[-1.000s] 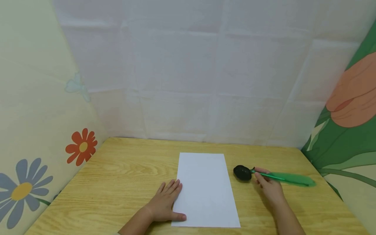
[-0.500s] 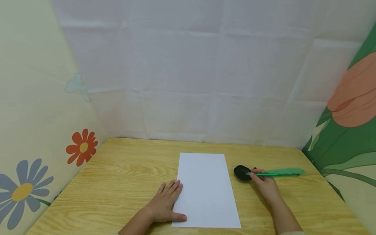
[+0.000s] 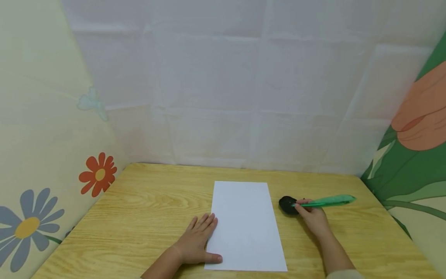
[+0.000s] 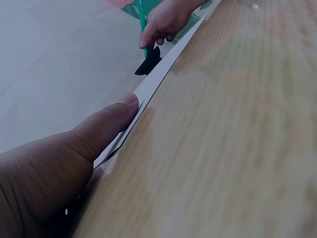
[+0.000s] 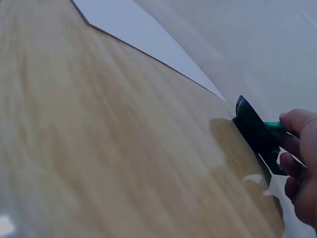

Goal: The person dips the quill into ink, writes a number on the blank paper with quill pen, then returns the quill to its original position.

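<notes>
A white sheet of paper [image 3: 245, 226] lies on the wooden table. My left hand [image 3: 196, 242] rests flat with spread fingers over its left edge, the thumb on the near left corner; the left wrist view shows that thumb on the sheet [image 4: 157, 74]. To the right of the paper, my right hand [image 3: 315, 221] pinches a thin green feather-like thing [image 3: 332, 200], its tip at a small dark dish [image 3: 287, 205]. In the right wrist view the dark dish [image 5: 253, 126] stands beside my right fingers, which partly hide it.
The wood-grain table [image 3: 146, 201] runs back to a creased white cloth [image 3: 209, 97]. Flower-patterned cloth stands on both sides, with a red flower [image 3: 100, 174] at the left and green leaves with orange petals [image 3: 423, 116] at the right.
The green thing's tip has moved left into the dark dish, and its far end has swung up and left. My right hand has shifted slightly left. My left hand holds its place.
</notes>
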{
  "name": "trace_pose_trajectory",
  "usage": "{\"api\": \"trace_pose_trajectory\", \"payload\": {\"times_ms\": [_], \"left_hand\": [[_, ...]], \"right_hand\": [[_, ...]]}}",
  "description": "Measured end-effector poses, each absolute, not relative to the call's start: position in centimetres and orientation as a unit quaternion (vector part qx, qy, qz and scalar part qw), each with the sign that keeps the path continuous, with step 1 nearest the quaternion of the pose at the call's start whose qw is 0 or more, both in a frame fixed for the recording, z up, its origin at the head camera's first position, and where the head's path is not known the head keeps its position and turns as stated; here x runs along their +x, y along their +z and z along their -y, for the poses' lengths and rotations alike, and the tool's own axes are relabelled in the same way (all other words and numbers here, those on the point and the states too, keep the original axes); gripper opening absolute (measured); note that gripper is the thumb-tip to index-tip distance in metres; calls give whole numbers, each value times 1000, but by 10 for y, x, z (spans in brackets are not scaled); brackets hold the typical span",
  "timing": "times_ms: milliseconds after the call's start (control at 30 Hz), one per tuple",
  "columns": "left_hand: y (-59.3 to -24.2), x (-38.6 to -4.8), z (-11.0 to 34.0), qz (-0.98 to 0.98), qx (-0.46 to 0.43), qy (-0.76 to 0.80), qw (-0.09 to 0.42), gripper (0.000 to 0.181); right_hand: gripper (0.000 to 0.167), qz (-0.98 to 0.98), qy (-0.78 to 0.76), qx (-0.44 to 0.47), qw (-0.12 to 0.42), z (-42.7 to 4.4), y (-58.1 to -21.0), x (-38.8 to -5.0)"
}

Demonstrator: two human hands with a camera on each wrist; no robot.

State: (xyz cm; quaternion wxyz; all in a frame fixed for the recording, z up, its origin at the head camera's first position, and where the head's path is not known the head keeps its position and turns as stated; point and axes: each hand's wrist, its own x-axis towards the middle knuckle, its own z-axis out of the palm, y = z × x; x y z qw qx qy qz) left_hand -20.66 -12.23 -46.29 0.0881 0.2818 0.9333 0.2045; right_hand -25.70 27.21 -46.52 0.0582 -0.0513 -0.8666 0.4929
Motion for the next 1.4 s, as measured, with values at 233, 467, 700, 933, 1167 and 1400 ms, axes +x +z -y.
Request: {"api": "trace_pose_trajectory", "payload": {"times_ms": [233,467,700,933,1167,1400], "left_hand": [[-464,-207,122,-935,280,200,88,111],[-468,-208,122,-934,275,209,92,113],[-469,-208,123,-931,275,224,91,115],[-462,-206,122,-933,277,207,96,112],[-464,-207,123,-936,275,199,93,112],[-464,-206,123,-936,276,198,90,112]], "right_hand": [[34,872,485,-41,50,-272,-466,-258],[29,888,456,-37,50,-270,-465,-257],[29,892,444,-45,63,-268,-464,-256],[36,863,496,-67,70,-258,-455,-253],[37,824,560,-70,59,-233,-448,-255],[30,805,588,-42,70,-204,-452,-263]]}}
